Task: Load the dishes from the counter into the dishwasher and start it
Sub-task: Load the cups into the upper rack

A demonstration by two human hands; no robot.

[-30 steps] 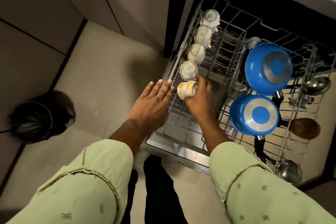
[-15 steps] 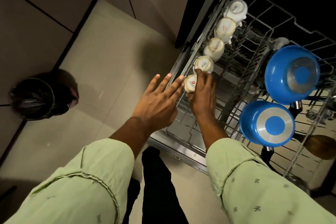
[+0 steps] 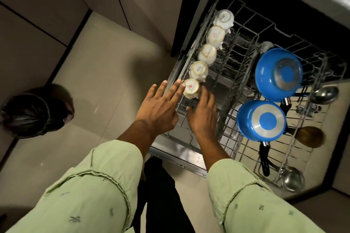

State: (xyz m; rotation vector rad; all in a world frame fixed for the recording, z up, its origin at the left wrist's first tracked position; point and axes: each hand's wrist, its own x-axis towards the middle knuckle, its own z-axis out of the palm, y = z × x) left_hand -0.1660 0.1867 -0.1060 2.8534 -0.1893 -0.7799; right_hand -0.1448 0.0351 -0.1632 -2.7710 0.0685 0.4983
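Nearest cup [image 3: 191, 91]: upturned, base uppermost, at the near end of a row along the left edge of the rack [image 3: 230, 81]. The rack is pulled out over the open door [image 3: 181, 149]. The other cups [image 3: 198, 70], four in number, stand upturned in the same row behind it, running toward the machine.

Left hand [image 3: 161, 111]: palm down, over the left rim of the rack. Its fingers [image 3: 170, 94] are straight and spread, holding nothing. The two inner fingertips reach the left side of the nearest cup; whether they touch it or stop just short cannot be told. The outer fingertips lie over the floor [image 3: 106, 73], outside the rack.

Right hand [image 3: 203, 117]: palm down, above the rack, just right of and nearer than the cup. Its fingers [image 3: 205, 96] are loosely extended, holding nothing, the tips just beside the cup's right side. The thumb points left toward the left hand. The cup sits between the two sets of fingertips, gripped by neither.

Both forearms reach forward and down from pale green sleeves [image 3: 91, 185].

Right half of the rack: two blue pans [image 3: 278, 73], bases up, one behind the other. A ladle [image 3: 324, 94] and a wooden spoon [image 3: 310, 136] lie to their right. A second ladle [image 3: 292, 178] lies at the near right corner.

A dark bin [image 3: 32, 113] stands on the floor, well left of the door.
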